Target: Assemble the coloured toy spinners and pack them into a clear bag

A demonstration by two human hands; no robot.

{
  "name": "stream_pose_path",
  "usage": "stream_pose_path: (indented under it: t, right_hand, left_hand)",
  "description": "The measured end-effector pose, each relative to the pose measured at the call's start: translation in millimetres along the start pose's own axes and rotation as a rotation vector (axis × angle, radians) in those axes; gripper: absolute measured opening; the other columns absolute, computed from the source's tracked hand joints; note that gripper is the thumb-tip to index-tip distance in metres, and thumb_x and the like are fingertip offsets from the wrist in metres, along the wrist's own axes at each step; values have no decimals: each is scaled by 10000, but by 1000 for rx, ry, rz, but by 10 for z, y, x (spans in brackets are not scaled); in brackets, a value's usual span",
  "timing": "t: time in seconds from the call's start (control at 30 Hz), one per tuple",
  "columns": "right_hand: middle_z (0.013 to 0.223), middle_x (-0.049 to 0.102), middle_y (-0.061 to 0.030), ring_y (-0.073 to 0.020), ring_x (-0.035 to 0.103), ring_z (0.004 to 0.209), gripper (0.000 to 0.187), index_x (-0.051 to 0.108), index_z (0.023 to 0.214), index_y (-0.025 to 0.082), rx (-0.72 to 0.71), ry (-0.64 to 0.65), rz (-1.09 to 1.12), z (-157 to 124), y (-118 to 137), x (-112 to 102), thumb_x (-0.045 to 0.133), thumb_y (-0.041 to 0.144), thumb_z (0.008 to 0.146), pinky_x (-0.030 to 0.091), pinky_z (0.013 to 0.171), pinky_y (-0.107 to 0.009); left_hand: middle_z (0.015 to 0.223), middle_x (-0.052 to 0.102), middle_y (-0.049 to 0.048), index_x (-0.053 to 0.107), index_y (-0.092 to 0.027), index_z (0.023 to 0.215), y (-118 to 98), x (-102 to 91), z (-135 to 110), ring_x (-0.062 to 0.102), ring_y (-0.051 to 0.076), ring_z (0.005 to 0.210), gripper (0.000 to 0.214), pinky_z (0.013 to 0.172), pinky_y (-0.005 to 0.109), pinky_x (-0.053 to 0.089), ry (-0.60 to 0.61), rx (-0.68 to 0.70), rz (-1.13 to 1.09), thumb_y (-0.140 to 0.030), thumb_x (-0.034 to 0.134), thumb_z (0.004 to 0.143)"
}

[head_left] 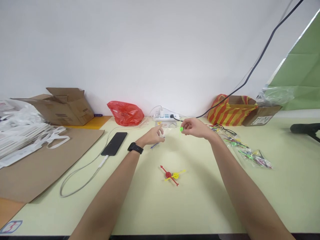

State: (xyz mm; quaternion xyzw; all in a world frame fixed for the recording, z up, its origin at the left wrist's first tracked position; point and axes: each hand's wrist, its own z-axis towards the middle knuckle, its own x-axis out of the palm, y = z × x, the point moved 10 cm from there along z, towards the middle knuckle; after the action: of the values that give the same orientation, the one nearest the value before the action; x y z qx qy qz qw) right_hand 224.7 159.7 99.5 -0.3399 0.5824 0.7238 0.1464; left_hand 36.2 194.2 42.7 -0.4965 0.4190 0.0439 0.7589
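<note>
Both my arms reach out over a pale yellow-green table [200, 206]. My right hand [196, 128] pinches a small green plastic piece [181, 129] between thumb and fingers. My left hand [155, 135], with a black watch on its wrist, is closed on a small clear plastic bag [167, 130]; a thin blue stick [155, 145] lies just beneath it. Nearer to me, a red stick toy [169, 174] and a yellow one [176, 174] lie crossed on the table.
A black phone [114, 143] on a white cable lies left of my hands. A power strip [165, 117] and red bag [125, 113] sit by the wall. Packets of coloured sticks [246, 154] lie right. Cardboard boxes, white bags [22, 136] and brown cardboard stand at the left.
</note>
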Motion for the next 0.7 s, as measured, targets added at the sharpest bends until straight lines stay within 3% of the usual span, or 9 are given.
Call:
stream_pose_path:
  t: [0.13, 0.23, 0.43, 0.63, 0.7]
  right_hand:
    - [789, 685, -42, -184, 631, 703, 181, 638, 908, 182, -55, -421, -136, -32, 124, -317, 670, 270, 754, 475, 661, -289]
    - [836, 676, -63, -213, 606, 769, 158, 637, 925, 193, -62, -535, -279, -53, 230, -269, 639, 275, 790, 461, 721, -318]
    - [907, 674, -105, -247, 592, 842, 134, 636, 949, 188, -73, -529, -387, -83, 435, -89, 592, 253, 840, 430, 772, -341]
    - [909, 720, -70, -196, 590, 743, 204, 693, 888, 200, -203, -313, -157, -118, 689, 49, 651, 397, 853, 443, 709, -312]
    - [910, 734, -65, -191, 589, 729, 229, 708, 863, 205, -218, -307, -119, -139, 727, 0, 614, 413, 884, 444, 708, -314]
  left_hand:
    - [1055, 605, 38, 434, -242, 1537, -184, 18, 7, 567, 191, 860, 878, 772, 323, 507, -15, 47, 66, -242, 715, 706]
    - [1077, 605, 44, 410, -245, 1558, -381, -1, -1, 550, 197, 861, 902, 779, 331, 497, -69, 120, 121, -228, 704, 706]
    - [1191, 606, 85, 398, -240, 1567, -588, -32, -28, 559, 221, 891, 911, 825, 374, 493, -171, 168, 179, -216, 700, 708]
    - [1228, 598, 106, 425, -213, 1537, -617, -78, -21, 569, 238, 928, 870, 819, 379, 497, -210, 171, 157, -204, 691, 708]
    - [1183, 603, 97, 438, -212, 1527, -607, -118, -22, 563, 230, 910, 859, 811, 370, 496, -231, 159, 144, -197, 689, 706]
